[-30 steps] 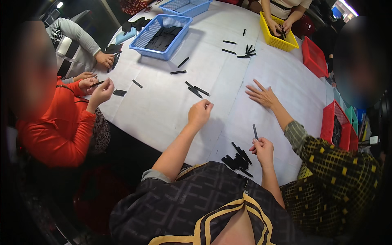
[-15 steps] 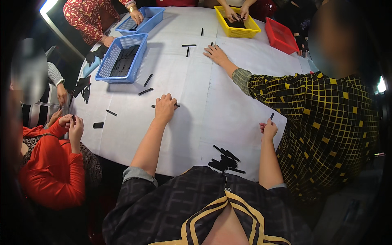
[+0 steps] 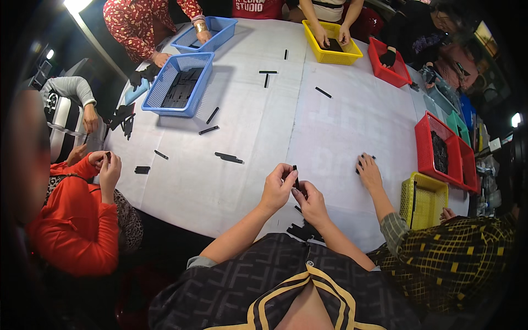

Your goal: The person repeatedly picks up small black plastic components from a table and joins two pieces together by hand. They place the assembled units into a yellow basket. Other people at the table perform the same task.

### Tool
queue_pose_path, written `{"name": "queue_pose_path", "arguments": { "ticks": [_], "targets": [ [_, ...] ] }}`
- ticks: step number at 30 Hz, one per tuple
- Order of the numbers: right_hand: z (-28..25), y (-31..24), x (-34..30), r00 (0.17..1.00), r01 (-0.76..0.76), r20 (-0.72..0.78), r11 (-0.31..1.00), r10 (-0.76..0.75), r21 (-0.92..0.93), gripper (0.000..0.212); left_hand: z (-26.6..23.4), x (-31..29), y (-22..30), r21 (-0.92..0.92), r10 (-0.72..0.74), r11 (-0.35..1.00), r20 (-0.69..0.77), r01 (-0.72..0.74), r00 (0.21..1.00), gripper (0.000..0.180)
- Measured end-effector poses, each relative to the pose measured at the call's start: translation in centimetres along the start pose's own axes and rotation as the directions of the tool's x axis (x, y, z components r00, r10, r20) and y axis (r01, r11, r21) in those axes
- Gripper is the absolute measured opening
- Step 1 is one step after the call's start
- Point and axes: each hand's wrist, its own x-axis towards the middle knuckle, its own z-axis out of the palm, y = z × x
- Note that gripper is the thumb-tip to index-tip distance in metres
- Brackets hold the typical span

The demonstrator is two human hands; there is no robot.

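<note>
In front of my chest, a slim black strip (image 3: 296, 175) stands nearly upright between my hands. My left hand (image 3: 278, 190) pinches it from the left. Fingers of my right hand (image 3: 311, 204) close around its lower part. Below the right hand lies a loose pile of black strips (image 3: 301, 231), partly hidden by that hand. Ahead and to the left, a few overlapping black strips (image 3: 228, 158) rest on the white tabletop (image 3: 258, 132).
Blue baskets (image 3: 181, 113) with black strips stand at far left; yellow (image 3: 333, 58) and red (image 3: 389, 80) baskets at far right. Beside me on the right, a person's hand (image 3: 369, 171) covers black pieces near more red (image 3: 440, 173) and yellow (image 3: 407, 201) baskets. Co-workers surround the table.
My left hand left the strips on the table and came back toward my chest. My right hand moved left with its strip to meet it. The neighbour on the right drew their arm back.
</note>
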Motion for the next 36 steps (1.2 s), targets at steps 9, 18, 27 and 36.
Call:
{"name": "queue_pose_path", "arguments": {
  "ticks": [9, 18, 27, 36],
  "targets": [
    [-2.3, -3.0, -1.7, 0.852, -0.515, 0.473, 0.523, 0.225, 0.679, 0.029, 0.1, -0.8, 3.8, -0.234, -0.098, 0.961, 0.201, 0.146, 0.975, 0.012],
    [-3.4, -4.6, -3.4, 0.873, -0.437, 0.466, 0.651, 0.142, 0.620, 0.029, -1.2, -0.1, 6.1, -0.388, -0.285, 0.856, 0.196, 0.341, 0.938, 0.040],
    [-3.6, -5.1, -3.8, 0.870, -0.451, 0.468, 0.636, 0.156, 0.626, 0.030, -1.1, -1.5, 5.7, -0.246, -0.127, 0.953, 0.196, 0.174, 0.972, 0.031],
    [-4.0, -4.9, -4.1, 0.961, -0.228, 0.212, 0.939, 0.175, 0.257, 0.025, -1.0, -2.1, 6.1, -0.293, -0.109, 0.939, 0.245, 0.181, 0.963, 0.029]
  ]
}}
